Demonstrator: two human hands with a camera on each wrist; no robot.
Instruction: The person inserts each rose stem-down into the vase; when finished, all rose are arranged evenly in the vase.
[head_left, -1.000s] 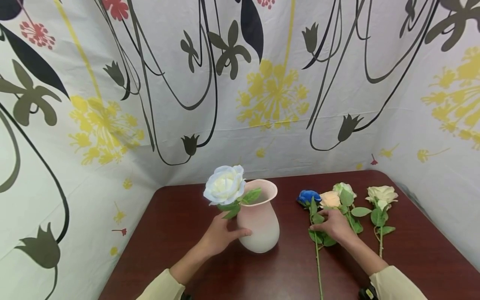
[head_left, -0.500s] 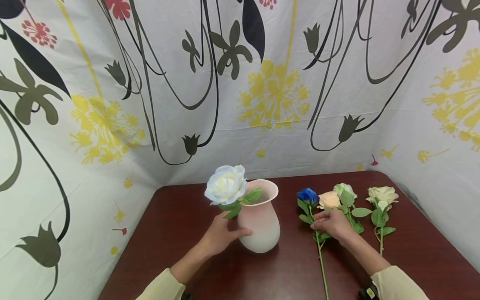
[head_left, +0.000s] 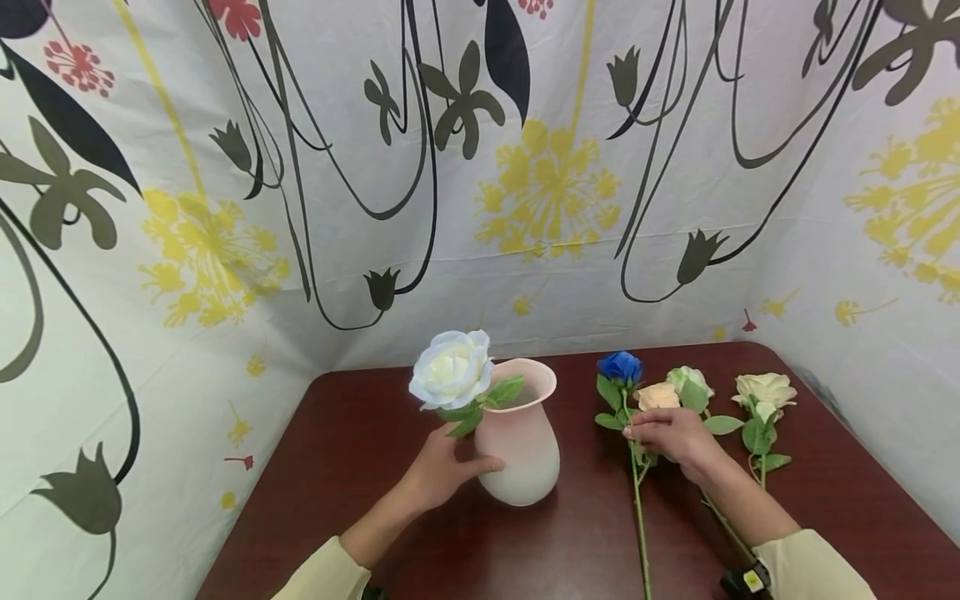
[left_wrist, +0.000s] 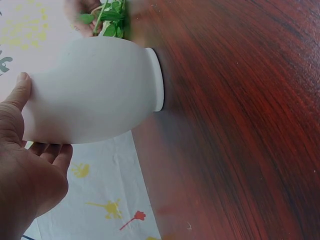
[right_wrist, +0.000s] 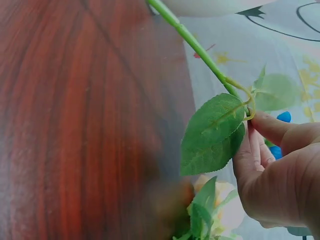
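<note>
My left hand (head_left: 441,473) grips the side of a pink-and-white vase (head_left: 522,457), thumb in front and fingers behind; the left wrist view shows the vase's pale body (left_wrist: 95,90) upright on the table. A pale blue-white rose (head_left: 452,371) leans out of the vase's mouth to the left. Off to the right, my right hand (head_left: 672,436) pinches the stem of a blue rose (head_left: 620,367) just below its upper leaves. In the right wrist view, its green stem (right_wrist: 200,50) and leaves (right_wrist: 212,130) run past the fingertips, and the bloom is mostly hidden behind the hand.
Beside the right hand lie a peach rose (head_left: 658,396) and a pale green-white rose (head_left: 688,383). Farther right is a cream rose (head_left: 765,390). All rest on the dark red-brown table (head_left: 360,433), with a flower-printed cloth (head_left: 450,300) hanging behind it.
My right hand has raised the blue rose off the table, its bloom shifting up and away from the peach rose. My left hand and the vase have stayed put.
</note>
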